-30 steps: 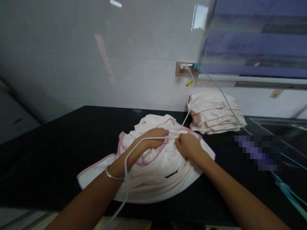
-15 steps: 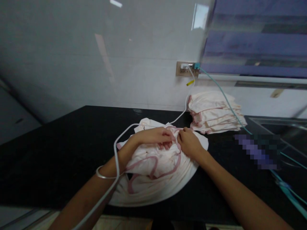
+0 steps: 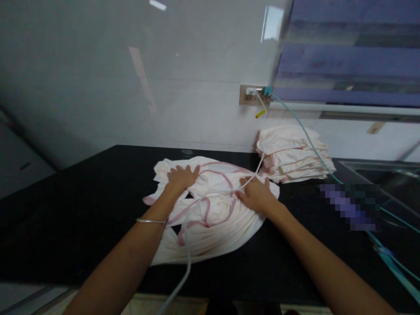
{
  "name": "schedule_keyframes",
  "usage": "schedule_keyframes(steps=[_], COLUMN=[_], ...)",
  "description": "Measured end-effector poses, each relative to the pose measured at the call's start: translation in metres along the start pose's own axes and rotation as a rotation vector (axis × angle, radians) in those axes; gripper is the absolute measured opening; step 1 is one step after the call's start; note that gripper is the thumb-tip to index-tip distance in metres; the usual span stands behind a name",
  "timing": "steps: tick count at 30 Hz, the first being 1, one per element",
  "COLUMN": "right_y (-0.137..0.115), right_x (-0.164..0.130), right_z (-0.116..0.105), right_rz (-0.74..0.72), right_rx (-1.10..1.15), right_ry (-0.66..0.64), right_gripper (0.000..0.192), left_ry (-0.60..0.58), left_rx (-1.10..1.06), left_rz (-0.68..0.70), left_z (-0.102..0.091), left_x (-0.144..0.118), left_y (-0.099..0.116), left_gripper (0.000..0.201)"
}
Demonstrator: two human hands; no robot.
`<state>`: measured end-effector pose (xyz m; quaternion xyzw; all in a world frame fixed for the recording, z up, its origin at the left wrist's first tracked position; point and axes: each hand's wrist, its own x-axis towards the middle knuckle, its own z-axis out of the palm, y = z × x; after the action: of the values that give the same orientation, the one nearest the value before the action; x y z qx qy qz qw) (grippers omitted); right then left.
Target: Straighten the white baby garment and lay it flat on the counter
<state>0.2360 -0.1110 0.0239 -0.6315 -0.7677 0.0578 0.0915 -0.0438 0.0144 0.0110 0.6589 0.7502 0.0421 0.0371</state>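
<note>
A white garment with pink trim (image 3: 226, 227) lies spread and rumpled on the dark countertop (image 3: 82, 218) before me. My left hand (image 3: 183, 178), a bangle on its wrist, presses flat on the garment's upper left part with its fingers spread. On the garment's right side rests my right hand (image 3: 257, 194), palm down, thumb and fingers apart. Some cloth beneath both hands is hidden. A white cable (image 3: 187, 258) runs across the garment between my arms.
A stack of folded white cloth items with pink edges (image 3: 295, 153) stands at the back right by the wall. The wall socket (image 3: 254, 95) holds two plugs. A teal cable (image 3: 305, 131) passes over the stack towards the sink (image 3: 393, 175) on the right.
My left hand has moved left, away from my right hand, and its fingers have spread. The garment's upper part now lies wider to the left. The white cable has slipped off my left forearm.
</note>
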Motion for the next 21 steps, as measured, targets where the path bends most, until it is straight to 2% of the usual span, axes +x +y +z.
schedule_keyframes(steps=[1,3,7,9,12,17,18,21], right_y=[0.000,0.000,-0.002,-0.003,-0.004,-0.007,-0.008,-0.009], right_x=[0.001,0.001,0.002,0.003,0.004,0.002,0.001,0.000], right_z=[0.000,-0.001,-0.001,-0.002,-0.003,0.000,0.001,0.003], right_rz=[0.015,0.055,0.086,0.050,-0.036,-0.016,-0.003,0.021], right_rx=[0.000,-0.004,-0.033,-0.026,0.042,-0.023,-0.038,-0.053], right_ry=[0.005,0.029,0.143,0.214,0.243,0.117,0.104,0.103], right_gripper=[0.047,0.045,0.044,0.042,0.037,0.032,0.033,0.035], left_ry=[0.002,0.048,0.201,0.132,-0.140,-0.546,-0.666,-1.123], left_rx=[0.003,0.016,-0.054,-0.097,-0.070,0.036,0.012,-0.125], left_rz=[-0.050,-0.021,0.290,0.426,0.653,0.990,1.044,1.210], left_z=[-0.001,-0.003,-0.015,-0.025,-0.041,-0.061,-0.063,-0.060], left_x=[0.003,0.006,-0.009,-0.027,-0.062,-0.116,-0.124,-0.144], left_y=[-0.003,-0.004,0.013,0.029,0.052,0.076,0.079,0.089], left_gripper=[0.088,0.081,0.051,0.044,0.043,0.032,0.033,0.035])
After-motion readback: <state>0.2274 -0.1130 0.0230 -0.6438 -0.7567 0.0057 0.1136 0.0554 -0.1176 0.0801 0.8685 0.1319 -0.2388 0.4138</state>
